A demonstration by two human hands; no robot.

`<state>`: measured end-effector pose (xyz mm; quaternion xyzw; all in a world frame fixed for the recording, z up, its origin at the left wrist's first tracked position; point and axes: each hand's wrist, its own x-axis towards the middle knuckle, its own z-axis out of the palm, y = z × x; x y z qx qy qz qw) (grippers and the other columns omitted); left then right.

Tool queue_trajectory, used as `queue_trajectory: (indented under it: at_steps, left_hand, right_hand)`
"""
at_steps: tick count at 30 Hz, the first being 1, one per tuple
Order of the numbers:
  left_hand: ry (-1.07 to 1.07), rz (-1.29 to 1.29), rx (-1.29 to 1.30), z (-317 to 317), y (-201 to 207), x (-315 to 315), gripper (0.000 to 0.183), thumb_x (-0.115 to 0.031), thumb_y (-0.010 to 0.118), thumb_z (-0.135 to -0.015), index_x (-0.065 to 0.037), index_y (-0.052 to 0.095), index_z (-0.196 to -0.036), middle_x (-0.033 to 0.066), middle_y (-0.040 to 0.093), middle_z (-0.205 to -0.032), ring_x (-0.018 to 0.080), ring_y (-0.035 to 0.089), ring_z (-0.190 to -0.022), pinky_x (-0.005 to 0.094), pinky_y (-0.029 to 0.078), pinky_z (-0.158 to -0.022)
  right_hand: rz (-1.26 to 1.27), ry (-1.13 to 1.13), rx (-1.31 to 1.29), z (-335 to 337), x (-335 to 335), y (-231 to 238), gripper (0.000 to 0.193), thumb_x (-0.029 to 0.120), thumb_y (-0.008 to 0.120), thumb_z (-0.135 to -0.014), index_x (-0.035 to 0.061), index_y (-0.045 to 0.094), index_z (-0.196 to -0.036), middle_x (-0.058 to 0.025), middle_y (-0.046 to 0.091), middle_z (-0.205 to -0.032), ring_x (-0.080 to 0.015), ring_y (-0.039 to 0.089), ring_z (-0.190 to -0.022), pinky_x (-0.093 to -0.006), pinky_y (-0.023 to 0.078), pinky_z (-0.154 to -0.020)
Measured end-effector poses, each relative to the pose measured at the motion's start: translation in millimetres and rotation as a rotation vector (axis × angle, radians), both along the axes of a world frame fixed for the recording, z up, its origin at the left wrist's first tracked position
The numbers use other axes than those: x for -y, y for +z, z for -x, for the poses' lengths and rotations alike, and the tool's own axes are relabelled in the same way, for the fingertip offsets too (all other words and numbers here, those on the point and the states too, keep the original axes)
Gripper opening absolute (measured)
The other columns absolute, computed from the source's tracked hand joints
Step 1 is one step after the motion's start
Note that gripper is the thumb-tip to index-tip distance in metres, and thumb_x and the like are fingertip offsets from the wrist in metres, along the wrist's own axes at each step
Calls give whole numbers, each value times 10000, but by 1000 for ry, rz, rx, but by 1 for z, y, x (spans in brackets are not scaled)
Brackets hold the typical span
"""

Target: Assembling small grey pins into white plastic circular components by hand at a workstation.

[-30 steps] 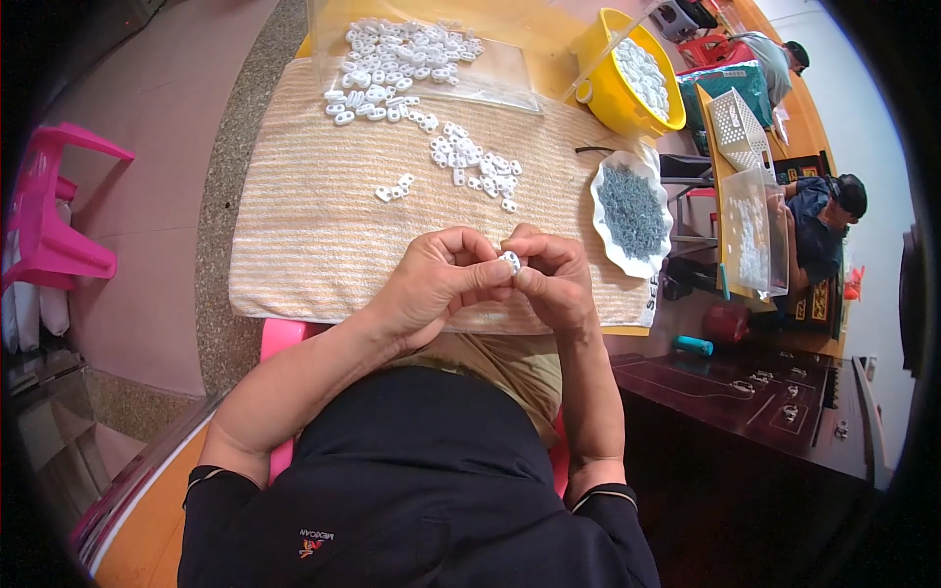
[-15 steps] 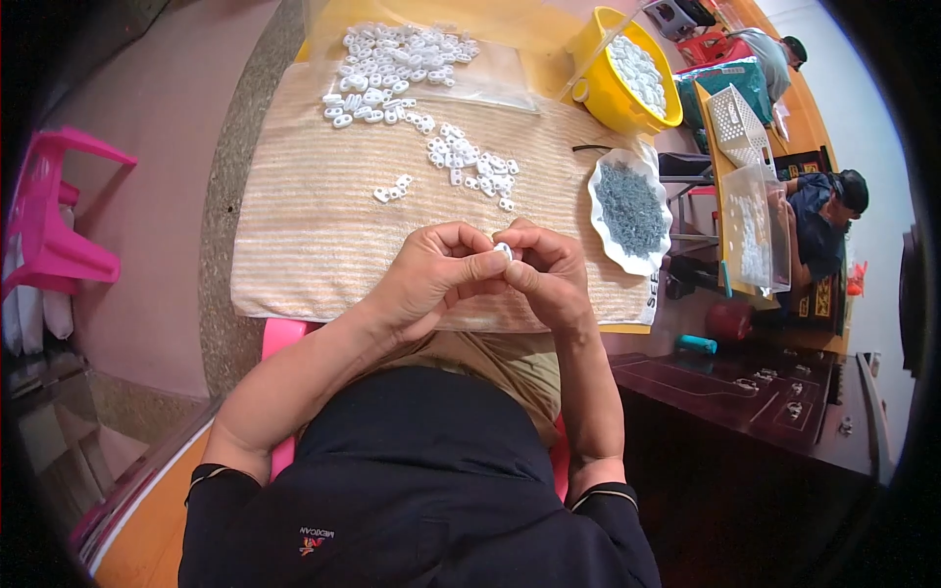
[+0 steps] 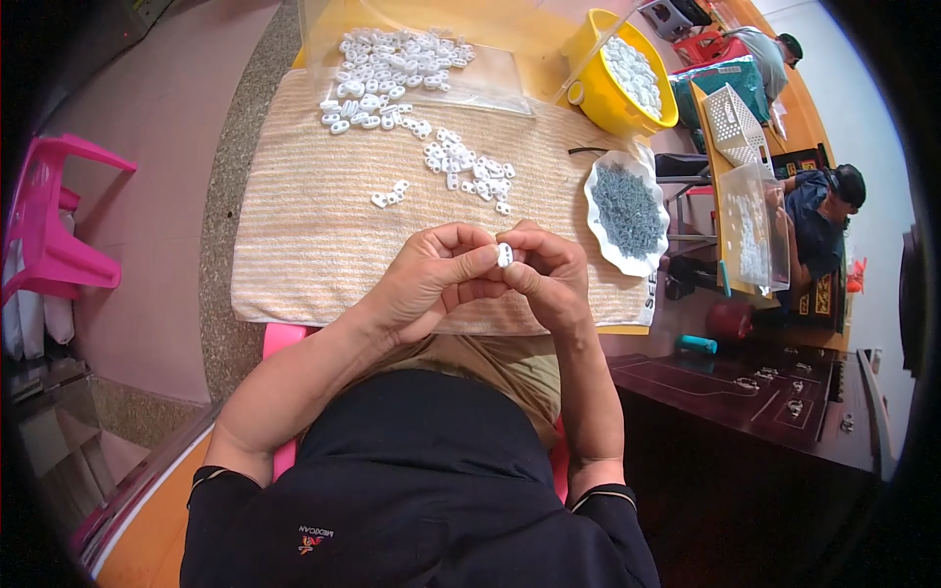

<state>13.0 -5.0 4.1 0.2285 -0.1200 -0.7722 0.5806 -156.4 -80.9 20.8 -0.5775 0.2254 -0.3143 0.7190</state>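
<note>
Between the fingertips of both hands, above the near part of the towel [image 3: 323,230], is a small white oval plastic piece [image 3: 505,256] with dark spots on its face. My left hand [image 3: 426,279] pinches it from the left with thumb and forefinger. From the right, my right hand [image 3: 556,279] grips it between thumb and curled forefinger. Beyond the hands lies a loose cluster of white two-holed oval pieces [image 3: 453,157], with a few more white pieces [image 3: 390,194] to its left. A white scalloped dish [image 3: 594,220] of small grey-blue parts [image 3: 627,208] stands right of my hands.
A larger heap of white pieces [image 3: 402,64] rests at the back by a clear plastic tray [image 3: 490,98]. The yellow bucket [image 3: 588,93] at far right holds white pieces. Two people sit at tables on the right. A pink stool [image 3: 59,220] stands at left.
The white piece has turned between my fingertips, and more of its spotted face shows. My hands have hardly moved.
</note>
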Motion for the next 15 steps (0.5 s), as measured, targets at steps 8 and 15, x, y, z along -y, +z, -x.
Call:
queue_trajectory:
  at_steps: [8,15]
  left_hand:
    - [0,9,-20,0,-2,0,113,-125,647,-913,-56,612,-995,52,657,-942,129,650,-838,272,575,-770]
    - [4,12,-52,0,-5,-1,122,-134,639,-919,-68,606,-1015,44,653,-976,127,639,-875,296,565,-795]
  right_hand:
    - [91,-35,-28,2,-2,-2,281,-9,718,-810,-56,641,-1076,-51,581,-924,-103,573,-825,-212,479,-724]
    - [126,-72,-3,-2,-6,1,287,-9,714,-817,-61,635,-1088,-60,580,-960,-100,576,-845,-216,491,-735]
